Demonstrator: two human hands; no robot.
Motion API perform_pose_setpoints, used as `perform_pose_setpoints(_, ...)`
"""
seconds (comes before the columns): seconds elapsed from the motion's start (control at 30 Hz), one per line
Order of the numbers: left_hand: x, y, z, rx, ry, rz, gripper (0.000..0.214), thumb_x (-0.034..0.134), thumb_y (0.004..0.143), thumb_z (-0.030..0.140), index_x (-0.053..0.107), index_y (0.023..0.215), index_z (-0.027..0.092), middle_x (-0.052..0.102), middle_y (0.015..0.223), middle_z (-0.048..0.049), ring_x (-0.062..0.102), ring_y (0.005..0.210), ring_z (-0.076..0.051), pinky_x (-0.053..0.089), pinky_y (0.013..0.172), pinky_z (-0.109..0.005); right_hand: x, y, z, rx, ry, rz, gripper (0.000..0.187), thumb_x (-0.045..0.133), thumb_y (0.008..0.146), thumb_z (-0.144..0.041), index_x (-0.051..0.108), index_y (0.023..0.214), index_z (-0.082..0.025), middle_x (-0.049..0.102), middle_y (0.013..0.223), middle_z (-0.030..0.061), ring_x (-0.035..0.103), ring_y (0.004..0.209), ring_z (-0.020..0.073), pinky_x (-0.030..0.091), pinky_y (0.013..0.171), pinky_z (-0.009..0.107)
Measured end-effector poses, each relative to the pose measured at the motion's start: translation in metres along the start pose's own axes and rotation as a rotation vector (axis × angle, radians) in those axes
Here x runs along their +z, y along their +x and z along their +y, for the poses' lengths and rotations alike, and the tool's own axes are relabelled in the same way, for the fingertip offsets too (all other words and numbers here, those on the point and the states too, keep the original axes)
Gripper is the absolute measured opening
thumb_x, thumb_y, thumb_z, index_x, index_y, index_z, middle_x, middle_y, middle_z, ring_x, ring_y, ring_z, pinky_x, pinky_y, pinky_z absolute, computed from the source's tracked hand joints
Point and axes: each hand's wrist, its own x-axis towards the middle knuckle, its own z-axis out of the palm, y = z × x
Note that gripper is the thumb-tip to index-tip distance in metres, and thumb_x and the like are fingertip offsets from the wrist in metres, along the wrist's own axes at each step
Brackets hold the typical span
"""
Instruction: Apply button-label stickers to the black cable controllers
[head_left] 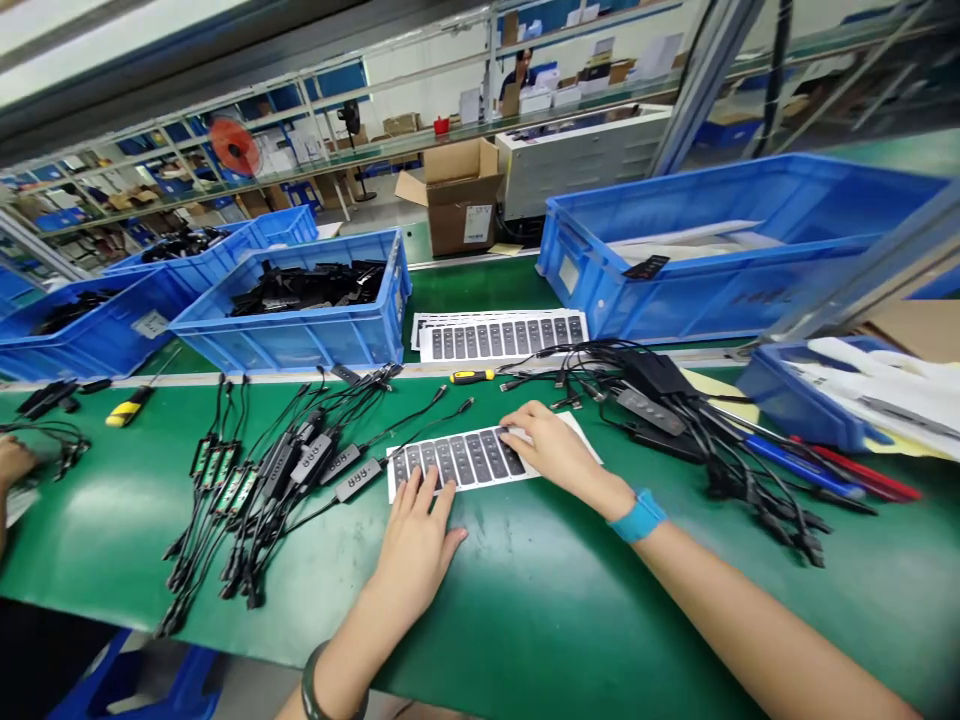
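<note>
A white sheet of dark grey sticker labels (465,462) lies flat on the green bench in front of me. My left hand (418,540) rests on its lower left part, fingers stretched out and spread. Over the sheet's right part, my right hand (553,450) pinches the edge of a dark label with thumb and fingertips; the fingers partly hide that label. To the right of this hand, the sheet's backing shows bare white. Left of the sheet lie black cables with small control boxes (358,480), some with dark labels and some with green circuit boards (217,462) exposed.
More label sheets (502,338) lie behind, near a yellow-black screwdriver (472,377). Tangled cables with boxes (652,410) and pens (802,465) are on the right. Blue bins (292,345) line the back. Another person's hand (13,462) is at the far left.
</note>
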Motion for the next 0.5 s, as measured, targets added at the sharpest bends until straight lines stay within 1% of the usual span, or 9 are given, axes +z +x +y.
perform_pose_setpoints(0.07,0.000,0.000,0.003,-0.020,-0.058,-0.007,0.053,0.062,0.087,0.025,0.050,0.138,0.017,0.045,0.149,-0.0180,0.038,0.139,-0.040,0.038,0.109,-0.061,0.003,-0.001,0.001,-0.026,0.054,0.011,0.019,0.054,0.087,-0.026,0.070,0.087,-0.018,0.065,0.090,0.0101,0.063,0.082,0.0235,0.052,0.075,0.036)
perform_pose_setpoints(0.13,-0.002,0.000,0.004,-0.031,-0.125,-0.016,0.054,0.064,0.086,0.027,0.050,0.138,0.017,0.045,0.148,-0.0196,0.038,0.138,-0.042,0.037,0.109,-0.062,0.000,-0.002,0.006,-0.008,0.212,0.081,0.020,0.055,0.086,-0.032,0.068,0.079,-0.019,0.065,0.083,0.0077,0.062,0.077,0.0215,0.051,0.068,0.034)
perform_pose_setpoints(0.2,-0.007,0.000,0.000,-0.048,-0.173,0.007,0.052,0.061,0.087,0.023,0.048,0.137,0.018,0.045,0.147,-0.0210,0.043,0.135,-0.041,0.040,0.106,-0.059,-0.007,-0.002,0.011,0.114,0.503,0.238,0.021,0.063,0.081,-0.040,0.066,0.076,-0.021,0.063,0.076,0.0046,0.059,0.070,0.0190,0.049,0.061,0.031)
perform_pose_setpoints(0.23,-0.010,-0.001,-0.005,-0.076,-0.173,0.043,0.049,0.057,0.089,0.020,0.047,0.137,0.018,0.047,0.144,-0.0211,0.047,0.131,-0.038,0.043,0.103,-0.056,-0.012,-0.002,0.013,0.194,0.650,0.327,0.023,0.067,0.078,-0.044,0.066,0.077,-0.021,0.061,0.074,0.0030,0.057,0.067,0.0176,0.048,0.058,0.030)
perform_pose_setpoints(0.27,-0.015,-0.002,-0.011,-0.125,-0.150,0.096,0.048,0.053,0.090,0.016,0.047,0.137,0.018,0.049,0.140,-0.0207,0.051,0.126,-0.036,0.045,0.100,-0.054,-0.016,-0.003,0.013,0.266,0.775,0.404,0.025,0.070,0.074,-0.046,0.065,0.077,-0.022,0.059,0.073,0.0016,0.055,0.066,0.0163,0.046,0.056,0.028)
perform_pose_setpoints(0.33,-0.026,-0.007,-0.027,-0.282,-0.047,0.209,0.044,0.049,0.089,0.011,0.048,0.132,0.016,0.055,0.127,-0.0197,0.056,0.115,-0.033,0.048,0.094,-0.052,-0.025,-0.005,0.010,0.349,0.939,0.494,0.028,0.075,0.070,-0.047,0.063,0.078,-0.023,0.056,0.074,0.0001,0.053,0.067,0.0148,0.045,0.053,0.025)
perform_pose_setpoints(0.4,-0.037,-0.012,-0.045,-0.418,0.053,0.265,0.033,0.051,0.087,0.011,0.054,0.119,0.012,0.059,0.112,-0.0193,0.058,0.107,-0.035,0.048,0.089,-0.054,-0.032,-0.008,0.002,0.370,1.050,0.522,0.030,0.078,0.067,-0.047,0.063,0.078,-0.024,0.053,0.076,-0.0002,0.053,0.070,0.0143,0.045,0.051,0.023)
perform_pose_setpoints(0.43,-0.042,-0.014,-0.053,-0.451,0.073,0.268,0.025,0.052,0.086,0.012,0.057,0.111,0.011,0.060,0.107,-0.0192,0.058,0.104,-0.036,0.048,0.087,-0.054,-0.034,-0.009,-0.003,0.381,1.102,0.526,0.031,0.080,0.065,-0.046,0.063,0.078,-0.024,0.052,0.077,-0.0003,0.053,0.070,0.0140,0.045,0.051,0.022)
perform_pose_setpoints(0.5,-0.050,-0.015,-0.064,-0.454,0.068,0.253,0.014,0.052,0.088,0.016,0.058,0.100,0.013,0.062,0.099,-0.0175,0.060,0.096,-0.034,0.049,0.083,-0.050,-0.033,-0.013,-0.014,0.392,1.158,0.507,0.032,0.081,0.065,-0.046,0.061,0.077,-0.024,0.051,0.077,-0.0009,0.052,0.070,0.0133,0.045,0.050,0.021)
